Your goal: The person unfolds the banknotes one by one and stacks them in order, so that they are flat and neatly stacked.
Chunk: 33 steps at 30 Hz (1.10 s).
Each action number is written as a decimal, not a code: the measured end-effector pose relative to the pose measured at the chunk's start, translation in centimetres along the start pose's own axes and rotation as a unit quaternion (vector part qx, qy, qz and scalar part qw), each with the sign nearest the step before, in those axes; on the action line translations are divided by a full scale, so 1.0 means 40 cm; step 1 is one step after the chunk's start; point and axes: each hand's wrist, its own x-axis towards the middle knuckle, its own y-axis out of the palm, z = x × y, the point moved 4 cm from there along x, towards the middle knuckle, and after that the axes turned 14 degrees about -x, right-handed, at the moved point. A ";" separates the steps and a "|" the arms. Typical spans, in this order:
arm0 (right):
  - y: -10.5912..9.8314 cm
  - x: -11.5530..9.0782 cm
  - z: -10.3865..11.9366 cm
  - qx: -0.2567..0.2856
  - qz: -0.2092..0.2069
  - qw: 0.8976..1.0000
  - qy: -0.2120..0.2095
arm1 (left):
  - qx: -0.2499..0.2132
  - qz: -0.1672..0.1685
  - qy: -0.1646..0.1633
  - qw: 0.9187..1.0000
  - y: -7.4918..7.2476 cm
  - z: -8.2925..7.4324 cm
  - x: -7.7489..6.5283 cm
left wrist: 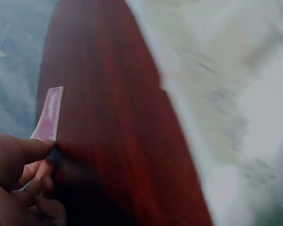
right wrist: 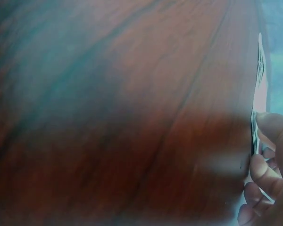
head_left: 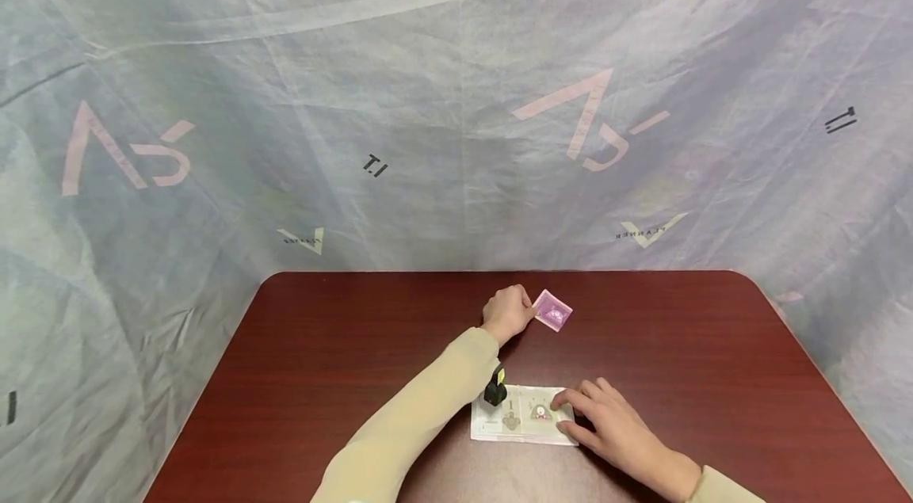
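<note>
Near the back of the table, my left hand [head_left: 509,311] pinches the near-left corner of a small purple card [head_left: 552,310] with a pale border. The left wrist view shows the thumb and bent fingers at the end of this card [left wrist: 48,114]. My right hand [head_left: 619,428] rests at the right end of a pale booklet [head_left: 492,430] printed with cartoon figures and a "1". Its thumb and index finger are spread apart over it. In the right wrist view, the thumb touches the booklet's layered page edges [right wrist: 260,61], the other fingers loosely bent beside it.
A small black object [head_left: 495,390] with a yellow-green patch sits by the left sleeve, over the booklet's left end. The dark red wooden table [head_left: 342,360] is enclosed by a grey printed cloth [head_left: 442,107] at the back and sides.
</note>
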 end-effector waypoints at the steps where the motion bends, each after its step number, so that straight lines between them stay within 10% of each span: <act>1: 0.000 0.000 0.000 -0.002 0.001 1.000 0.001 | -0.007 0.005 -0.007 1.000 0.001 0.002 0.007; 9: -0.006 0.000 0.009 0.014 0.004 1.000 0.004 | -0.104 0.047 0.011 0.993 -0.014 0.031 0.022; 16: -0.005 0.003 0.007 0.018 0.003 1.000 -0.001 | -0.256 0.051 -0.036 0.965 -0.057 0.056 -0.002; 33: -0.004 0.005 0.000 0.034 0.017 0.999 0.013 | -0.292 0.049 0.019 0.955 -0.102 0.089 -0.057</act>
